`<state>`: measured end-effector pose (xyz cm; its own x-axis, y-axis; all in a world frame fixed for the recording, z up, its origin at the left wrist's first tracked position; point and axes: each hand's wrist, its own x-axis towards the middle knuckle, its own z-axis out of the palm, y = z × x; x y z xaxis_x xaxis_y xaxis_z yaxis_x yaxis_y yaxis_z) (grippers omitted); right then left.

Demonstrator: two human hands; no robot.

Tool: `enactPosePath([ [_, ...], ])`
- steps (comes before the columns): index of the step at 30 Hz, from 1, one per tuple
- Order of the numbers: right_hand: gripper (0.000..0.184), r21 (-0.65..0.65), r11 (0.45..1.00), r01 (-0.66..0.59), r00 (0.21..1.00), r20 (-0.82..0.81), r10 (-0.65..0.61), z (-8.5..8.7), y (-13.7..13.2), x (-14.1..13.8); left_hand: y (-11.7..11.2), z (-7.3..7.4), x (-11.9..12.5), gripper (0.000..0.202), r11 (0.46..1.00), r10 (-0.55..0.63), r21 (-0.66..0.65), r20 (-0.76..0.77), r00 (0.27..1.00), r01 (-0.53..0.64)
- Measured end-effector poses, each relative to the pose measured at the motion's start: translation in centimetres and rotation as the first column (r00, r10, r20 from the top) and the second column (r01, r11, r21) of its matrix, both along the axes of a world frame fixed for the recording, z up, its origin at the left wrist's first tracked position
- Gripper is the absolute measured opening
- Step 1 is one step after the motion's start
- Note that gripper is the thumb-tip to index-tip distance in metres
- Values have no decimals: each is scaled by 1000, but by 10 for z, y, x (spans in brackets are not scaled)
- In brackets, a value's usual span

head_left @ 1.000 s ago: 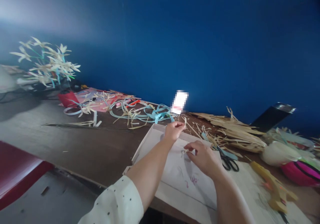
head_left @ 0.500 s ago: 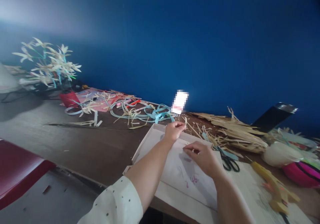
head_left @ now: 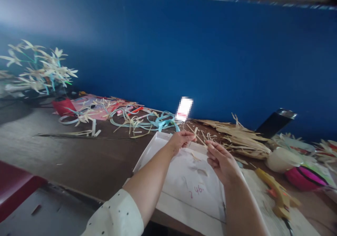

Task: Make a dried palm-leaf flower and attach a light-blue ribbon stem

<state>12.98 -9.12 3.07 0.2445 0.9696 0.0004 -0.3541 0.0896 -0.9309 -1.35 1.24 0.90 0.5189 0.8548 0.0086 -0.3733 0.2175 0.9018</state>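
Observation:
My left hand (head_left: 182, 140) is closed in a pinch on a short pale strip (head_left: 196, 130), which sticks up from the fingertips. My right hand (head_left: 221, 158) is just to its right, thumb and fingers pressed together; what they hold, if anything, is too small to make out. Both are above the far part of a shallow white box lid (head_left: 171, 187), which has pink handwriting on it. A small curled pale shred (head_left: 195, 157) lies on the lid between my forearms.
Behind the lid are tangled light-blue ribbon (head_left: 164, 120), a blurred bright phone-like screen (head_left: 184, 109) and pale dried husks (head_left: 237, 134). A yellow glue gun (head_left: 275, 194) lies right, near a pink pouch (head_left: 305, 178). At left, pale artificial flowers (head_left: 44, 69) stand in a red pot (head_left: 63, 106).
My right hand has lifted off the lid and moved up beside my left hand, which still pinches the strip. The view has shifted slightly right. The black scissors are now hidden.

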Motion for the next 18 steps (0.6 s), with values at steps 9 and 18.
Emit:
enactPosePath([
  [9, 36, -4, 995, 104, 994, -19, -104, 1, 1, 1, -6, 5, -1, 34, 994, -108, -5, 54, 993, 108],
  [18, 36, 13, 988, 151, 988, -17, -151, -2, 4, 2, -5, 0, 3, 42, 994, -104, -14, -19, 994, 104],
])
